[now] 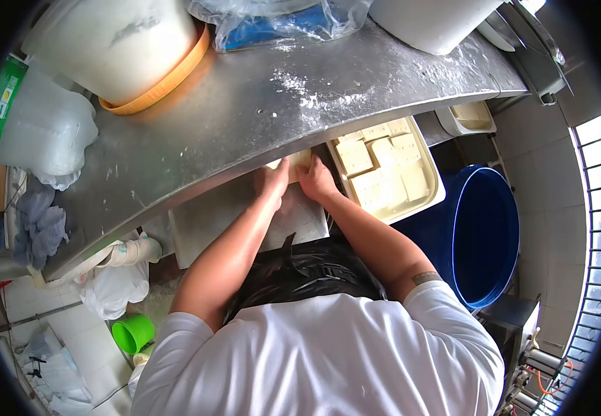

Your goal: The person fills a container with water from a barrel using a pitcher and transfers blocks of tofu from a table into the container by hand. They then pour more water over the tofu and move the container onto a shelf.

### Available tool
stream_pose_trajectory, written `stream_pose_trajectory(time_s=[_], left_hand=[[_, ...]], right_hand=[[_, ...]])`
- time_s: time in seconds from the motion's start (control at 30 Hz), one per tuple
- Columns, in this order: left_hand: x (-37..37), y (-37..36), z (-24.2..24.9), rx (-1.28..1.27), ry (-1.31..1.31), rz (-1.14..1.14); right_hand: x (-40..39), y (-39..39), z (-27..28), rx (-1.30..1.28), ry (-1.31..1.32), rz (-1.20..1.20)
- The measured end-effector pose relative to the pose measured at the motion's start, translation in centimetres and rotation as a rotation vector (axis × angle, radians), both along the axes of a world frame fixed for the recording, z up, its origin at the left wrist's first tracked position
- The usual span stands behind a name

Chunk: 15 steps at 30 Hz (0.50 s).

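Note:
Under the front edge of the steel table, my left hand and my right hand are close together, gripping a pale cream block that looks like tofu from both sides. The table edge hides the far part of the block and some fingertips. Below my hands lies a flat metal sheet. Right beside my right hand stands a cream plastic tub with several similar tofu blocks in it, some stacked on others.
The steel table overhangs my hands and carries white powder, a large pale bucket and a plastic-wrapped blue item. A blue barrel stands at right, a green bucket at lower left. Another tub sits farther back.

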State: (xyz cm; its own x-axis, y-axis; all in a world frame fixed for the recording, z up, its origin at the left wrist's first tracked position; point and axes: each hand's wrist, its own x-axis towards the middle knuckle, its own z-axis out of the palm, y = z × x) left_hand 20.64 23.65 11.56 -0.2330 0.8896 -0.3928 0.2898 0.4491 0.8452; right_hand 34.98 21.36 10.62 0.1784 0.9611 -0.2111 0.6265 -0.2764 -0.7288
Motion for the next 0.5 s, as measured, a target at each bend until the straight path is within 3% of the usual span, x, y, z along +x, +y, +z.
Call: stream_pose_trajectory(time_s=[0.03,0.1,0.17,0.23,0.27,0.4,0.43,0.47,0.5], left_hand=[[-0.4,0.0,1.8,0.014,-0.169,0.054],[-1.2,1.2,0.5,-0.05,-0.424,0.277],[-2.8,2.7,-5.4,-0.107,-0.548,0.229],[-1.6,0.2,-0.9,-0.143,-0.446,0.143],[-1.5,-0.3,-2.8,0.07,-0.384,0.084],[-4.8,-1.9,-2.7,0.07,-0.575,0.004],[-6.2,-2.2,-3.4,0.068,-0.568,0.0],[-7.1,-2.9,-1.9,-0.091,-0.68,0.026],[-7.7,-3.5,-0.9,-0.255,-0.788,0.053]], right_hand=[[0.2,0.0,0.1,-0.009,0.007,0.014],[0.4,-0.2,0.8,-0.019,0.017,0.019],[0.7,-0.4,1.8,-0.053,0.037,0.043],[0.8,-0.1,1.5,-0.059,0.04,0.031],[0.8,-0.1,1.3,-0.073,0.044,0.028],[1.0,-0.8,2.5,-0.117,0.062,0.049],[0.8,-1.7,2.6,0.097,-0.085,0.093],[0.5,-2.4,3.0,0.311,-0.233,0.135],[0.3,-2.7,3.5,0.308,-0.226,0.131]])
